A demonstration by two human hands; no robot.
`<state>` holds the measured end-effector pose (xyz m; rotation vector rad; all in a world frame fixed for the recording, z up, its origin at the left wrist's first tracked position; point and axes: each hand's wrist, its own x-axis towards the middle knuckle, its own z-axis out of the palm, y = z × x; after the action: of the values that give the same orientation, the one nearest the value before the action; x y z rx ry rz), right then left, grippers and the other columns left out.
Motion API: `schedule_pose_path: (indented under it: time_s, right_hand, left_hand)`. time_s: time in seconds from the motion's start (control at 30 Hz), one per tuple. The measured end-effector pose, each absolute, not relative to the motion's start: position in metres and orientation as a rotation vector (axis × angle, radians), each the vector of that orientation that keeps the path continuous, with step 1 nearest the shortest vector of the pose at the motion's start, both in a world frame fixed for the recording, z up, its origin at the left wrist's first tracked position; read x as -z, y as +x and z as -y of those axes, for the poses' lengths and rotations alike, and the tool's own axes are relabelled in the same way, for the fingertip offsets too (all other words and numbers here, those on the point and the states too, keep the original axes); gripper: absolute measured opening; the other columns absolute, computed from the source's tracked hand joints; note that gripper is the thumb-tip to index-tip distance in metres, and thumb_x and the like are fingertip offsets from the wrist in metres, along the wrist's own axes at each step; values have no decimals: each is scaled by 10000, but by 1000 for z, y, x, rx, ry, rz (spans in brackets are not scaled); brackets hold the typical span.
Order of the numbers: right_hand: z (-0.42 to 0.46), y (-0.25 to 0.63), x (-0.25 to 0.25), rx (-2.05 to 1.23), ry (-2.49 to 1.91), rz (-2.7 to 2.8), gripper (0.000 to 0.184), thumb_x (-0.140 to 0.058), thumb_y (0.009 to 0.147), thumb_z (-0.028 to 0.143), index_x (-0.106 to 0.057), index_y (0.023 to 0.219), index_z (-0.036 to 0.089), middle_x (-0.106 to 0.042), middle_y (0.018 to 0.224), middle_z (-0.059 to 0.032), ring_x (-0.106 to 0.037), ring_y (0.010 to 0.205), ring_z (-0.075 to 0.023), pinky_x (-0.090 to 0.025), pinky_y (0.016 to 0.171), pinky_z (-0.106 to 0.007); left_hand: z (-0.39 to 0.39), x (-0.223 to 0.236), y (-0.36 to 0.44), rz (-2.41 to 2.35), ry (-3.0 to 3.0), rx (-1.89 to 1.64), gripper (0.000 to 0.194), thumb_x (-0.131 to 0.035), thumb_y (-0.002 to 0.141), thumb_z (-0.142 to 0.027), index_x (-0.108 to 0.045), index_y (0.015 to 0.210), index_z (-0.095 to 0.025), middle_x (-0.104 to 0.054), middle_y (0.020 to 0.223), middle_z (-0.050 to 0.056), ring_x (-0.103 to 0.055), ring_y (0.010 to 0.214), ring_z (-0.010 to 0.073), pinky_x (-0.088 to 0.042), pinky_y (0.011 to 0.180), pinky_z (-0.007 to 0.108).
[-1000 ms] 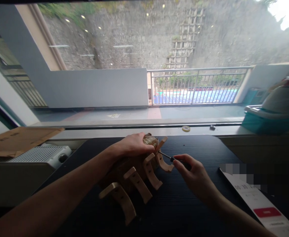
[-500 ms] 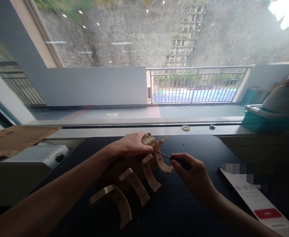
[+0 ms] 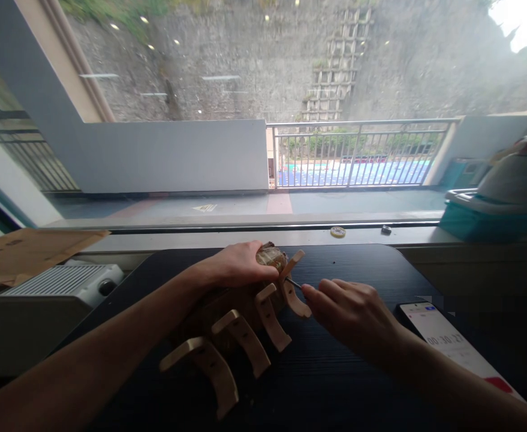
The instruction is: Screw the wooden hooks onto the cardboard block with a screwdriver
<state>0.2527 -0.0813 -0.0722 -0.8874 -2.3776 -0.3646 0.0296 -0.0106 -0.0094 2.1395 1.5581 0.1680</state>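
Note:
A wooden coat rack (image 3: 240, 327) with several curved hooks lies on the black table (image 3: 335, 372). My left hand (image 3: 234, 264) is closed over its far end, beside a small clear wrapped bundle (image 3: 271, 257). My right hand (image 3: 351, 312) is closed around a screwdriver (image 3: 294, 282). Only the thin metal tip shows, set against the farthest hook (image 3: 292, 288). The handle is hidden inside my fingers.
A phone (image 3: 456, 348) with a lit timer screen lies on the table at the right. A white heater (image 3: 65, 282) and cardboard (image 3: 24, 252) sit at the left. A tape roll (image 3: 337, 231) rests on the window sill. A teal box (image 3: 492, 222) stands at far right.
My right hand has slid forward over the screwdriver, hiding its black handle. The rack has turned slightly, its near hooks swinging left. The phone shows more plainly.

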Motion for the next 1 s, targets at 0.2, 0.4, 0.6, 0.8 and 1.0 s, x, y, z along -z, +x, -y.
schedule_pose_path:
  time_s: [0.2, 0.4, 0.6, 0.8, 1.0]
  right_hand:
    - [75, 247, 88, -807, -1311, 1584, 285, -592, 828, 390, -697, 951, 156, -707, 832, -57, -641, 726, -175, -468, 577, -249]
    - [76, 252, 76, -725, -1383, 1759, 289, -590, 817, 404, -684, 997, 199, -706, 849, -43, -641, 716, -176, -464, 578, -259]
    - [81, 253, 72, 347, -1054, 2405, 270, -474, 849, 102, -670, 1012, 192, -632, 713, -28, -548, 545, -141, -307, 472, -252]
    - [74, 244, 74, -366, -1264, 2049, 206, -538, 852, 275, -705, 933, 185, -670, 734, -31, -593, 621, -151, -395, 547, -258]
    - [69, 246, 74, -1163, -1417, 1597, 346, -583, 799, 438, -693, 975, 161, -664, 724, -29, -544, 560, -119, -382, 482, -231]
  left_hand:
    - [11, 7, 29, -1549, 2157, -149, 472, -574, 654, -568, -579, 960, -208, -660, 863, 30, -612, 764, 211, -419, 588, 261]
    - [13, 6, 30, -1581, 2127, -146, 510, -585, 642, -568, -572, 1008, -212, -666, 903, 30, -621, 787, 212, -436, 609, 262]
    - [13, 6, 29, -1562, 2126, -142, 493, -588, 648, -544, -571, 1008, -207, -664, 911, 41, -621, 805, 216, -437, 628, 264]
    - [14, 5, 30, -1550, 2151, -121, 485, -567, 659, -559, -569, 989, -203, -669, 901, 44, -617, 782, 218, -428, 607, 262]
    - [15, 4, 32, -1588, 2167, -127, 472, -586, 653, -547, -567, 981, -208, -666, 911, 45, -618, 806, 222, -428, 616, 262]
